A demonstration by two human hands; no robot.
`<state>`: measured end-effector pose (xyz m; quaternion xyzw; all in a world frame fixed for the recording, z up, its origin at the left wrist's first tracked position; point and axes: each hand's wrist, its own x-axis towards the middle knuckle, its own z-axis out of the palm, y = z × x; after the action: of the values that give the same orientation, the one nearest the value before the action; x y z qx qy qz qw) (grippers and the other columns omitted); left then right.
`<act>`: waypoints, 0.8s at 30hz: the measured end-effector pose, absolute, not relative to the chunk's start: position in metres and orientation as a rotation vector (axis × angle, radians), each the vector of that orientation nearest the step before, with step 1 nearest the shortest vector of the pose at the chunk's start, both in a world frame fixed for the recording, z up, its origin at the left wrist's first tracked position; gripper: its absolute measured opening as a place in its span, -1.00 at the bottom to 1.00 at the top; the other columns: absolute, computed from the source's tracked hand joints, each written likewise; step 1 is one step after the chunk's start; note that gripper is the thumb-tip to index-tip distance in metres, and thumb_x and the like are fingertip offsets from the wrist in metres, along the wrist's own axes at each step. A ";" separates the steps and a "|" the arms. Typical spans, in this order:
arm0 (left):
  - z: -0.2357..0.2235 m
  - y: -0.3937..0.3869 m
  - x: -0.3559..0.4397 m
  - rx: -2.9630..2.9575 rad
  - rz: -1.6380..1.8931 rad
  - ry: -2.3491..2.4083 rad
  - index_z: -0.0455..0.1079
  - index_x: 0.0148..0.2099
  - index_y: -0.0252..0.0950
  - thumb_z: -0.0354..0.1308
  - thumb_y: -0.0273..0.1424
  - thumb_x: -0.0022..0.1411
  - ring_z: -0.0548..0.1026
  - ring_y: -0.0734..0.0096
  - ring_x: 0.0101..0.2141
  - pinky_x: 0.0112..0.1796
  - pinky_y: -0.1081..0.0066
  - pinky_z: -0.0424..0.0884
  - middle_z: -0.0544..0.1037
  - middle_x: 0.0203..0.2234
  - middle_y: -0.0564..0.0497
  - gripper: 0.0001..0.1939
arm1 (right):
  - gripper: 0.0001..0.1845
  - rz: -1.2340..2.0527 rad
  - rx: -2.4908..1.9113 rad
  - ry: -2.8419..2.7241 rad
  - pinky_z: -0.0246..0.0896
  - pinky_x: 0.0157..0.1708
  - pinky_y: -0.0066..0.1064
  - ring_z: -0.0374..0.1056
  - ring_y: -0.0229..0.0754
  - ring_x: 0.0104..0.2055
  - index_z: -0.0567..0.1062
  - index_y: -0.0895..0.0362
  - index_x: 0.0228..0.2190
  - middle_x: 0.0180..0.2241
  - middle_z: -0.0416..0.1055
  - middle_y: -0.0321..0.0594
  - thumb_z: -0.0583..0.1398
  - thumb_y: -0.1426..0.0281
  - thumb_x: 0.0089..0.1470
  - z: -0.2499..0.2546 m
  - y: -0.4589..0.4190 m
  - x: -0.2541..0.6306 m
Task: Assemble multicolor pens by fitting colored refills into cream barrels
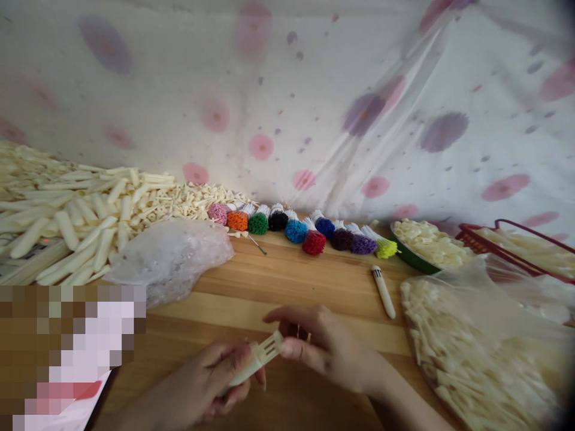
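Observation:
My left hand [224, 374] is wrapped round a cream-white pen barrel [245, 371], which tilts up to the right. A slotted pen top [269, 349] sits at the barrel's upper end. The thumb of my right hand [312, 341] touches the end of that slotted part, with the index finger curved above it. Small yellowish bits show between the right fingers; I cannot make out what they are. Farther right on the wooden table lies a white multicolour pen [383, 293] with dark sliders at its far end.
Bundles of refills with coloured tips, such as red [314, 242] and green [258, 224], line the back. Cream pen barrels [85, 221] pile up at left beside a clear plastic bag [175, 257]. At right are a green bowl [411, 260], a red basket [471, 239] and a filled bag [471, 335].

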<state>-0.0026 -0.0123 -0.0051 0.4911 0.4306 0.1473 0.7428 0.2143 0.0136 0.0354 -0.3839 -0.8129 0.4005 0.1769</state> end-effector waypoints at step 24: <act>0.000 -0.011 -0.001 1.003 0.315 0.917 0.34 -0.31 -0.28 -0.09 0.14 0.11 -0.03 0.65 -0.69 -0.70 0.52 -0.19 0.17 -0.67 0.24 -0.44 | -0.62 1.170 -1.071 -2.308 0.11 -0.46 -0.53 0.26 -0.30 -0.44 0.38 0.15 -0.10 -0.42 0.38 -0.28 0.11 0.16 0.14 0.035 0.015 0.211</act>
<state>-0.0009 -0.0108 0.0003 0.4619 0.4223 0.1451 0.7664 0.2113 0.0145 0.0353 -0.3768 -0.8122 0.4117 0.1700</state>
